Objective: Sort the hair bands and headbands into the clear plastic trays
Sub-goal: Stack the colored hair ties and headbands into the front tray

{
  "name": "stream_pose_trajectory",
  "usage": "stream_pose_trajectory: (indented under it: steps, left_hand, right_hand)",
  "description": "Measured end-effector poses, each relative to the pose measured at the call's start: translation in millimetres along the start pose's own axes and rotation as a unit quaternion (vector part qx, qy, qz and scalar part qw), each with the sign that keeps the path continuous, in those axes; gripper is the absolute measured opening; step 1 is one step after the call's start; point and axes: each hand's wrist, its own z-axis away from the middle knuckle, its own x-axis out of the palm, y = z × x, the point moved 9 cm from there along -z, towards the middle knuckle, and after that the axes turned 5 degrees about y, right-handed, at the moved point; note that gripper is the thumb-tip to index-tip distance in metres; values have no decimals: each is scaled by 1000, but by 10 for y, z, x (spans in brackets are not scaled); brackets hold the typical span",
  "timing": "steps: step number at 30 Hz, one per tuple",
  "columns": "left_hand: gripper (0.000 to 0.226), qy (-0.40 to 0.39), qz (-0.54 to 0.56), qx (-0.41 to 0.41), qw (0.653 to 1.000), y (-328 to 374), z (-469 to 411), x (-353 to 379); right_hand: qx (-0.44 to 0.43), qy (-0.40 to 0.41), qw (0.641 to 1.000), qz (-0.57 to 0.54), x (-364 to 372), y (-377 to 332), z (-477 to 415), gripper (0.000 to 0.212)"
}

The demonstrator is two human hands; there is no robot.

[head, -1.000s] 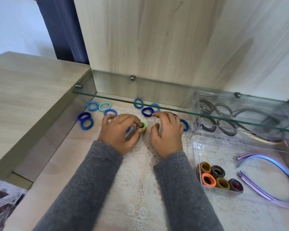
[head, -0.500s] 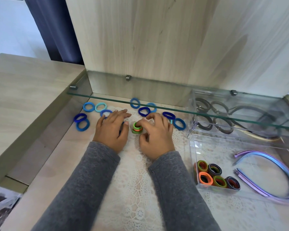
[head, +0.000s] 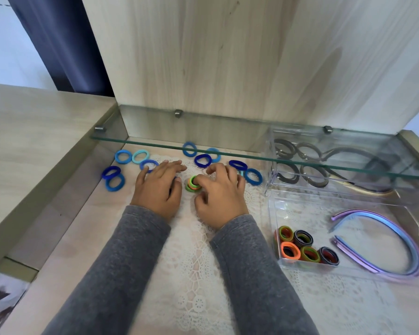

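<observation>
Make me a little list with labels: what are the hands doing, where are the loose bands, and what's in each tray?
left hand: fingers out flat on the mat
right hand: pinches a small green and orange stack
blue bands: loose on the table, scattered around the hands
near tray: coloured bands on its left, lilac headbands on its right
far tray: grey headbands, under the shelf

Tabletop: pale wooden tabletop.
Cover: white lace mat across its middle.
Loose: blue elastic hair bands.
Right: two clear plastic trays.
</observation>
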Motion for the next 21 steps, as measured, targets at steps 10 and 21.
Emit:
stream_pose_trajectory:
  steps: [10, 21]
  left_hand:
    - [37, 107, -48, 148, 982, 332, 154, -226]
    - [41, 95, -76, 156, 980, 482, 424, -266]
  right_hand:
    - [-6, -74, 995, 60, -119, -39, 95, 24]
    - [-15, -54, 993, 105, -250, -57, 245, 20]
